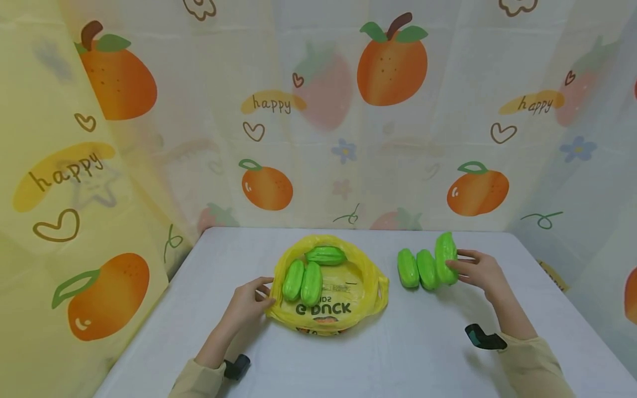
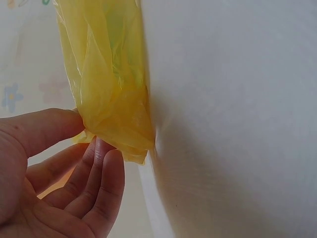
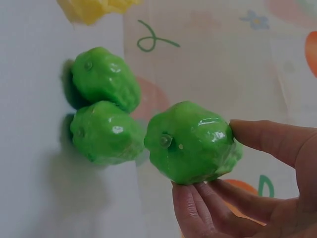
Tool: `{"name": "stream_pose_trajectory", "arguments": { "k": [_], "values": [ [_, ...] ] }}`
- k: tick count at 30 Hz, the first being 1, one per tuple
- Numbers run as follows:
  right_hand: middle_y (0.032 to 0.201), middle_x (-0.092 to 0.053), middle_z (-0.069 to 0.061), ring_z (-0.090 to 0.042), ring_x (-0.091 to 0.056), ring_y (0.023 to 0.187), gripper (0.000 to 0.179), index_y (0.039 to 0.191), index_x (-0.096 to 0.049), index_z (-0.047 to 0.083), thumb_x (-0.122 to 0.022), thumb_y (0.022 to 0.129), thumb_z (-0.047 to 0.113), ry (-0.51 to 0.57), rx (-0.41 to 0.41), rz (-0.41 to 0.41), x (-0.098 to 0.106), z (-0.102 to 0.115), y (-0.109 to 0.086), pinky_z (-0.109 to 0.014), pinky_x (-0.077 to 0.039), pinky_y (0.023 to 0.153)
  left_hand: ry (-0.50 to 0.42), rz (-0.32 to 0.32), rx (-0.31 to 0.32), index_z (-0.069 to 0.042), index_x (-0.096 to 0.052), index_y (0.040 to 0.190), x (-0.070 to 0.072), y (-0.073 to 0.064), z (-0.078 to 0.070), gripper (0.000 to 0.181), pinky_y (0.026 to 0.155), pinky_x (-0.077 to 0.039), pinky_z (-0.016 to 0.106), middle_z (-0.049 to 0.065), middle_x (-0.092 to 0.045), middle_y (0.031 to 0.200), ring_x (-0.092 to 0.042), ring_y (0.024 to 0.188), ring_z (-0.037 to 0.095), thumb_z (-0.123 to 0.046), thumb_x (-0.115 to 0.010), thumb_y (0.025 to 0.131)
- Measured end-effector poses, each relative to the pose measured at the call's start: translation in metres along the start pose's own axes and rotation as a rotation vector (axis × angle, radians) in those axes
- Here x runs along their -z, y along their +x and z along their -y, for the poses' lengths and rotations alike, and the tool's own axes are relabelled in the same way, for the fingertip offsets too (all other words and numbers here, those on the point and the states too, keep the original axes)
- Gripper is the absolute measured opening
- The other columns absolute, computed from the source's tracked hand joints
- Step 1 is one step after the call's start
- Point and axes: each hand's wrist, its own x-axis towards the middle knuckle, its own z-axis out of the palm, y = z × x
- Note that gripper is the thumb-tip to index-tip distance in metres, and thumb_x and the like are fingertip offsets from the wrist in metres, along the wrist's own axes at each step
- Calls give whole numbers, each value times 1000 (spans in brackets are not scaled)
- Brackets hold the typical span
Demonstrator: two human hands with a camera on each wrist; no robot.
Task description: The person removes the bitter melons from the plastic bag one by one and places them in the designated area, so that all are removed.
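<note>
My left hand (image 1: 245,303) is at the left side of an open yellow plastic bag (image 1: 372,271). In the left wrist view, its thumb and fingers pinch a fold of the bag's edge. Three shiny green bitter melons lie in the bag, one crosswise at the back (image 1: 325,255) and two side by side at the left (image 1: 312,283). To the right, my right hand (image 1: 484,272) holds another bitter melon (image 3: 190,144) between thumb and fingertips, raised off the table. Two more, a left one (image 1: 408,268) and a right one (image 1: 426,269), lie beside it on the table.
A white-covered table (image 1: 408,354) bears everything. Fruit-printed curtains (image 1: 318,138) enclose its back and both sides. Dark camera mounts sit on the left wrist (image 1: 237,367) and the right wrist (image 1: 485,337).
</note>
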Motion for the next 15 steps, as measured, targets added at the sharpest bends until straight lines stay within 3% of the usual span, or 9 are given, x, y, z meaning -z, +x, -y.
{"name": "stream_pose_trajectory", "arguments": {
  "k": [9,15],
  "values": [
    [137,-38,-38,-42,-52,118,77,141,-30,-13,-59,92,38,-6,-34,-2,3,-6,1,-37,-52,88,-4,6,5,-11,-61,124,0,0,0,47,61,-49,26,3,-66,92,-61,75,12,-12,-74,80],
    [136,-38,-38,-30,-61,102,75,140,-31,-13,-61,91,36,-6,-72,-8,4,-14,5,-32,-54,83,1,1,9,-11,-61,124,-1,1,1,47,61,-49,26,3,-66,91,-61,74,13,-11,-74,79]
  ]
}}
